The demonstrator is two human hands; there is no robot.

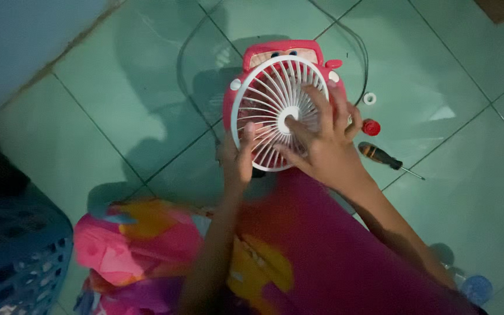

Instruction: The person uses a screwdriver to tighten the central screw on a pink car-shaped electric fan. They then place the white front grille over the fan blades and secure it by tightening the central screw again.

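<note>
Head view: screwdriver [387,159] beside fan [275,99]

Single view, taken from the camera on your head. It looks steeply down, almost straight at the tiled floor [462,192], so your forearms enter from the bottom edge and run up toward the centre. The range is close: your left hand [237,160] and right hand [322,143] sit mid-frame on the small fan [275,105]. A wall [24,41] crosses the upper left corner. No second view overlaps it.
</note>
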